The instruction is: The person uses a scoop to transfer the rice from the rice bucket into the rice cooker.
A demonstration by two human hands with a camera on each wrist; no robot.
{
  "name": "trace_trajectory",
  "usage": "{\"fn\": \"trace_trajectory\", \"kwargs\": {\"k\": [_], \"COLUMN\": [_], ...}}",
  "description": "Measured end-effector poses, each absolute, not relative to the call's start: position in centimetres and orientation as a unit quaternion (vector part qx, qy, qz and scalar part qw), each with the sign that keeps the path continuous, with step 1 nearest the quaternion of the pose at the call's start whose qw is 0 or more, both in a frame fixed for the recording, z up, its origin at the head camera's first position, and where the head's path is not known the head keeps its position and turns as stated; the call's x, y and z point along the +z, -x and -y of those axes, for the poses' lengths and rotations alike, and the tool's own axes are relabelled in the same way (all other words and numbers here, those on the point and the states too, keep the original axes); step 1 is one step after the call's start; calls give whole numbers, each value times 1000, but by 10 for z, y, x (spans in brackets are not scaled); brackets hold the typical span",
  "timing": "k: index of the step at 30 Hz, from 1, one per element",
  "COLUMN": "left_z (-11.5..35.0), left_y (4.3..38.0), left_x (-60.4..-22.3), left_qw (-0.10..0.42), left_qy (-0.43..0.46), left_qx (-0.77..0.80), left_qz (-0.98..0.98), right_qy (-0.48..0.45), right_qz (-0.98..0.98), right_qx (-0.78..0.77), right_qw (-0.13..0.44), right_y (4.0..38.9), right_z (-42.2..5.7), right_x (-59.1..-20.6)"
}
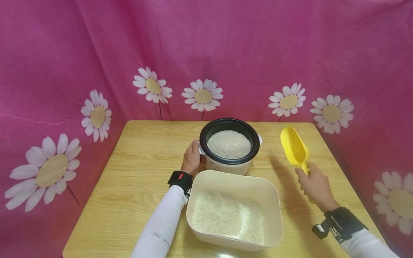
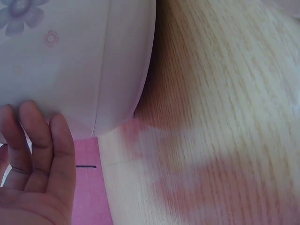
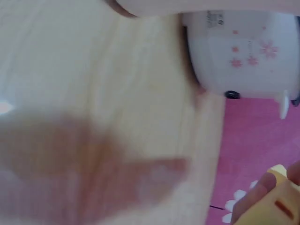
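A rice cooker point(image 1: 222, 166) with a black inner pot stands on the table, and pale rice point(image 1: 229, 144) fills much of the pot. At its left side handle is my left hand point(image 1: 191, 159), thumb on top; in the left wrist view its fingers point(image 2: 37, 140) bend up against the cooker's flowered wall point(image 2: 61, 70). My right hand point(image 1: 317, 186) grips the handle of a yellow scoop point(image 1: 293, 148), held up over the table's right side. No rice shows in its bowl. In the right wrist view only part of the scoop's handle point(image 3: 269, 206) shows.
In front of the cooker, a cream rectangular bin point(image 1: 278, 208) holds more rice point(image 1: 216, 211). It stands between my forearms, close to the cooker. The wooden table point(image 1: 135, 161) meets a pink flowered cloth point(image 1: 245, 53) at the back and sides.
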State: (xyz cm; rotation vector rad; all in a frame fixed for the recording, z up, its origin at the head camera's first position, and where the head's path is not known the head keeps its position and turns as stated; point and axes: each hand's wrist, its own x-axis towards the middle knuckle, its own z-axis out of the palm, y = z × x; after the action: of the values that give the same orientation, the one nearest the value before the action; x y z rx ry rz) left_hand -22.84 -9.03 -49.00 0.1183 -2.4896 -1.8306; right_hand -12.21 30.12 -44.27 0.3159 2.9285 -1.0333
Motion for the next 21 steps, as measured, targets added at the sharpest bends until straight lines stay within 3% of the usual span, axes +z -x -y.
{"fn": "trace_trajectory", "kwargs": {"k": [14, 21], "left_z": [91, 90], "left_y": [227, 226], "left_x": [-489, -489], "left_qw": [25, 23], "left_qy": [-43, -44], "left_qx": [-591, -592], "left_qz": [805, 804], "right_qy": [-44, 9], "right_qz": [-982, -992], "right_qx": [-179, -121], "right_qw": [30, -35], "right_y": [109, 100], "right_z": [-317, -314], "right_x": [-486, -505]}}
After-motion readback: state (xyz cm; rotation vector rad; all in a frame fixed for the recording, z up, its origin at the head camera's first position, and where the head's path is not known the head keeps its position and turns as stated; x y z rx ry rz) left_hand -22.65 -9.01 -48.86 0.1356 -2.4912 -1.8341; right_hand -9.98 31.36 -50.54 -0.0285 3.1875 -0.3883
